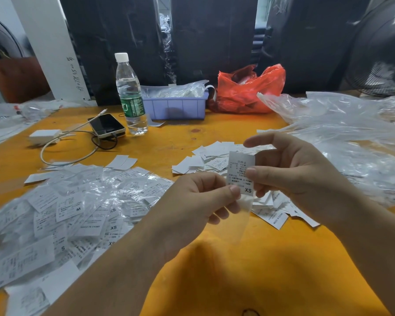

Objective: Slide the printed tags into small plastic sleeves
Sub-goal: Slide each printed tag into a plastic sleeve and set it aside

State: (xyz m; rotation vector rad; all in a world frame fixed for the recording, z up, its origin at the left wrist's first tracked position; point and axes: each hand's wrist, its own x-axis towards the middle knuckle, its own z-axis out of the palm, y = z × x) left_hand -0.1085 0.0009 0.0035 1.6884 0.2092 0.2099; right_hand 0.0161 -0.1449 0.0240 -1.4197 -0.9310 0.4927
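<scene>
A white printed tag [240, 170] marked XS is pinched upright in my right hand [292, 169], above the orange table. My left hand [196, 201] pinches the top of a small clear plastic sleeve [243, 221] that hangs below the tag. The tag's lower edge meets the sleeve's mouth; how far it is inside I cannot tell. A pile of loose tags [217, 160] lies just behind my hands. To the left spreads a heap of tags in sleeves [78, 210].
A water bottle [130, 94], a phone [106, 125] with charger and cable [45, 136], a lilac tray [173, 107] and a red plastic bag [249, 90] stand at the back. Crumpled clear plastic [351, 137] covers the right side. A fan [383, 53] stands at far right.
</scene>
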